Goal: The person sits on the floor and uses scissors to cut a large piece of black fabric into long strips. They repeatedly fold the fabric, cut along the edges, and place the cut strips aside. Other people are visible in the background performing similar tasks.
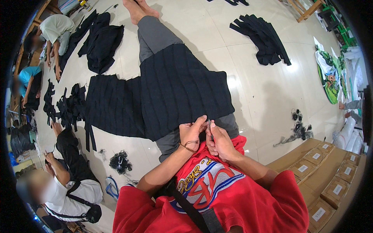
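Observation:
A long black cloth [186, 85] with parallel seams drapes over my outstretched legs and continues onto the floor at the left. My left hand [191, 136] pinches the near edge of this cloth, thumb on top. Close beside it, my right hand [221, 143] is closed around a small pointed metal tool [210, 125] with a bit of red on it. The tool's tip points up at the cloth's edge. Most of it is hidden in my fingers, so its exact kind is unclear.
Black strips [262, 39] lie on the tiled floor, with more black cloth [101, 46] at the upper left. Thread clumps [120, 162] sit on both sides. Cardboard boxes [311, 167] stand at the lower right. Several people work at the left; one person [72, 190] sits nearby.

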`<move>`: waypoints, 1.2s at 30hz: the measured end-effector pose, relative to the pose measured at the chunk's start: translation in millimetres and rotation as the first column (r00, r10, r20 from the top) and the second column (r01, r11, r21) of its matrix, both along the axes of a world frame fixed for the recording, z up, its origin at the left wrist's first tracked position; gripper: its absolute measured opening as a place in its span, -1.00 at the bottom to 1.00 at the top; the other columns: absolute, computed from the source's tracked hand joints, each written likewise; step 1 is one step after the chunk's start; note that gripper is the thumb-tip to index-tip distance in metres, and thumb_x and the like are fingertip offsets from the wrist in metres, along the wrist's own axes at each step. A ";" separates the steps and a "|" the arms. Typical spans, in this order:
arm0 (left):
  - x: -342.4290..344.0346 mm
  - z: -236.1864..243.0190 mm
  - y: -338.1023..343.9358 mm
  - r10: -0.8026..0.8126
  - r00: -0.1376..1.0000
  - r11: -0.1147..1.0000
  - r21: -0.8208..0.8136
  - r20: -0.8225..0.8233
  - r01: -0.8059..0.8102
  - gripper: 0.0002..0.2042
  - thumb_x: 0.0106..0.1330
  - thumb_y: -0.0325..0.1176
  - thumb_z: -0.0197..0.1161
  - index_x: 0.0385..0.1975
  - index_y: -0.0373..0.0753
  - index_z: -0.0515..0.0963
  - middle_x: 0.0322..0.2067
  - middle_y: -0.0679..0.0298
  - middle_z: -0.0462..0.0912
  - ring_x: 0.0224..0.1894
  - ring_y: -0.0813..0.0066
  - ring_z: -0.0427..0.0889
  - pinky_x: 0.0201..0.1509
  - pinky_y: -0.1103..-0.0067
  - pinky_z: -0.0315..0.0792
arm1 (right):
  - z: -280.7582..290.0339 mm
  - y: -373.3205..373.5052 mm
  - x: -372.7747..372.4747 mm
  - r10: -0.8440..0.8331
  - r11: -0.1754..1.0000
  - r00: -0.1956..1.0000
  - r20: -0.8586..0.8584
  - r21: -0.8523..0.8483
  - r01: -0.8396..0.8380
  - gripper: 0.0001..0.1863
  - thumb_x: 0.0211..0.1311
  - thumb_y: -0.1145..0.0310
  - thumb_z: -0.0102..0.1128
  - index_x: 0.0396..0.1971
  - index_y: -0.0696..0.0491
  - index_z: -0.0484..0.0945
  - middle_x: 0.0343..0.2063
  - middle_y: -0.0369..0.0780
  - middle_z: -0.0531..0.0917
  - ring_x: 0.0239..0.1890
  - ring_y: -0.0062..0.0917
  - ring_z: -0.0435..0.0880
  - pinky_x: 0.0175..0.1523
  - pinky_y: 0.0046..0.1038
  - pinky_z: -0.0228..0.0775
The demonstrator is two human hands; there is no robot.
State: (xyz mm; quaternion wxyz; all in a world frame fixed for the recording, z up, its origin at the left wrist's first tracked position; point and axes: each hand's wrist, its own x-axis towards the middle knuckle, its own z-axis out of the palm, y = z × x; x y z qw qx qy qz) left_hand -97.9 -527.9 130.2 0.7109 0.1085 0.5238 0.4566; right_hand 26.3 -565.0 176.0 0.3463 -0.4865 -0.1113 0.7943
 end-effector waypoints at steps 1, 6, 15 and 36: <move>0.1 1.2 0.3 0.001 1.000 1.000 -0.002 0.004 -0.001 -0.81 0.20 -0.45 0.38 -0.42 -0.49 0.59 -0.41 0.02 0.69 -0.30 0.24 0.74 -0.20 0.46 0.59 | 0.6 0.0 0.1 -0.005 1.000 1.000 -0.005 0.002 0.005 -0.52 0.50 -0.15 -0.25 -0.35 -0.01 0.31 -0.73 -0.38 0.26 -0.82 -0.73 0.12 -0.76 -0.61 -0.04; 0.2 5.7 2.6 -0.012 0.998 1.000 0.005 0.069 0.011 -0.78 0.20 -0.42 0.38 -0.38 -0.51 0.57 -0.39 -0.04 0.70 -0.31 0.20 0.74 -0.18 0.41 0.59 | 7.6 -2.0 8.4 -0.012 0.999 1.000 -0.028 0.031 0.013 -0.53 0.47 -0.12 -0.12 -0.33 0.04 0.35 -0.77 -0.39 0.25 -0.84 -0.73 0.13 -0.77 -0.61 -0.06; 0.4 0.5 2.7 -0.003 1.000 0.998 0.056 0.031 0.002 -0.78 0.20 -0.41 0.38 -0.30 -0.45 0.57 -0.37 0.10 0.69 -0.27 0.24 0.70 -0.13 0.46 0.53 | 6.3 23.6 9.6 -0.347 0.936 0.933 0.100 -0.025 0.351 -0.67 0.34 0.09 0.22 -0.44 0.02 0.43 -0.77 -0.36 0.38 -0.87 -0.74 0.14 -0.77 -0.65 -0.04; 54.3 34.4 37.9 0.003 0.978 0.999 -0.039 0.208 0.006 -0.55 0.27 -0.27 0.37 -0.11 -0.61 0.45 -0.21 -0.11 0.65 -0.22 0.17 0.73 -0.15 0.47 0.58 | 12.6 83.7 67.6 -0.693 0.679 0.681 0.236 0.532 0.506 -0.73 0.35 0.35 0.20 -0.52 -0.02 0.34 -0.74 -0.35 0.39 -0.84 -0.73 0.24 -0.79 -0.61 -0.02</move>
